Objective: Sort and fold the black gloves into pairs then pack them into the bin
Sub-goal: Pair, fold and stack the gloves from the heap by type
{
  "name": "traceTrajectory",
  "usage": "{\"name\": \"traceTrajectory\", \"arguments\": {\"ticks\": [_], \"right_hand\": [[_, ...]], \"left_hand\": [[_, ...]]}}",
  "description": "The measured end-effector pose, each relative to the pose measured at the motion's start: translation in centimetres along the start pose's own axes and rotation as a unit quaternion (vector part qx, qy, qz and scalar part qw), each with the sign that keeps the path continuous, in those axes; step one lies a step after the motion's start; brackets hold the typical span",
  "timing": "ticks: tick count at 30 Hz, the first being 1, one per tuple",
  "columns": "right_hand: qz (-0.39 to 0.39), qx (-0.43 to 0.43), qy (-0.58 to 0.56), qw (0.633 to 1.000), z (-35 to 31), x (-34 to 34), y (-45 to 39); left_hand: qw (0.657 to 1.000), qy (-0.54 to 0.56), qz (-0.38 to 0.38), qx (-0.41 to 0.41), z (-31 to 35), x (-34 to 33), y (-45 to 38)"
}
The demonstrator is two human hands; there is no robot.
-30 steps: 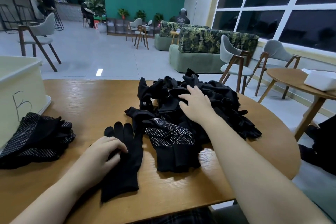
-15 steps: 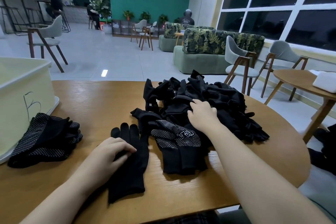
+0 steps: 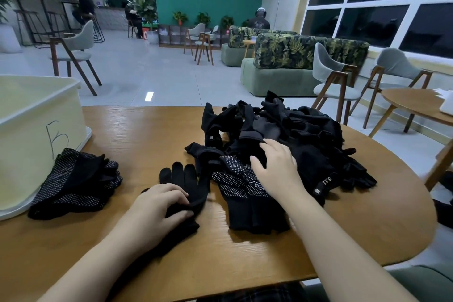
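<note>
The left hand [image 3: 157, 206], which lay flat on the plain black glove [image 3: 182, 191] a moment ago, has now curled its fingers and bunched the cloth between thumb and fingertips. The right hand [image 3: 275, 167] has slid nearer, fingers spread loosely on the glove heap [image 3: 282, 135], gripping nothing. The cream bin [image 3: 31, 135] stands at the table's [image 3: 147, 125] left edge, its inside hidden, a dotted pair [image 3: 76, 184] lying against it.

Your left hand [image 3: 157, 206] pinches a plain black glove [image 3: 182, 193] on the wooden table [image 3: 137, 140]. Your right hand [image 3: 275, 169] rests on the glove pile [image 3: 294, 140] at one o'clock. The cream bin [image 3: 31, 130] stands at ten o'clock, dotted gloves [image 3: 76, 181] beside it.
</note>
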State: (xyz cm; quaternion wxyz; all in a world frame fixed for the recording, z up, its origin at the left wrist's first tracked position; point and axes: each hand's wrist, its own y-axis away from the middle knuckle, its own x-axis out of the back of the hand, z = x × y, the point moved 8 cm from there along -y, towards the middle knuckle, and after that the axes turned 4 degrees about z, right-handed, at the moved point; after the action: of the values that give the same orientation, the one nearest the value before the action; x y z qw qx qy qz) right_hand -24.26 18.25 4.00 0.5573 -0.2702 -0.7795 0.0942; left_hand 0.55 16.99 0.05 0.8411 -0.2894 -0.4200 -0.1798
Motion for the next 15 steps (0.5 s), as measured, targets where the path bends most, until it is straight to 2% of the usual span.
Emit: {"name": "traceTrajectory", "arguments": {"ticks": [3, 6, 9, 10, 12, 13, 15], "right_hand": [[-0.002, -0.008, -0.008, 1.000, 0.3, -0.3, 0.3], [-0.004, -0.014, -0.023, 1.000, 0.4, -0.3, 0.2], [-0.010, -0.020, -0.041, 0.999, 0.4, -0.1, 0.0], [-0.009, -0.023, -0.056, 0.998, 0.5, 0.0, -0.1], [0.005, -0.025, -0.092, 0.995, 0.7, 0.5, -0.5], [0.015, -0.022, -0.106, 0.994, 0.8, 0.9, -0.8], [0.029, -0.015, -0.127, 0.991, 1.0, 1.7, -1.2]], "left_hand": [[0.993, 0.035, 0.108, 0.028, 1.2, 1.7, -0.1], [0.952, 0.168, 0.247, 0.070, 2.5, 3.9, -0.2], [0.929, 0.242, 0.278, 0.035, 5.1, 4.0, -1.3], [0.936, 0.245, 0.253, 0.005, 6.4, 3.5, -2.0], [0.966, 0.204, 0.146, -0.061, 9.3, 1.0, -3.3], [0.982, 0.159, 0.074, -0.073, 10.0, -0.9, -3.7], [0.995, 0.049, -0.069, -0.042, 9.8, -4.6, -4.0]]}}
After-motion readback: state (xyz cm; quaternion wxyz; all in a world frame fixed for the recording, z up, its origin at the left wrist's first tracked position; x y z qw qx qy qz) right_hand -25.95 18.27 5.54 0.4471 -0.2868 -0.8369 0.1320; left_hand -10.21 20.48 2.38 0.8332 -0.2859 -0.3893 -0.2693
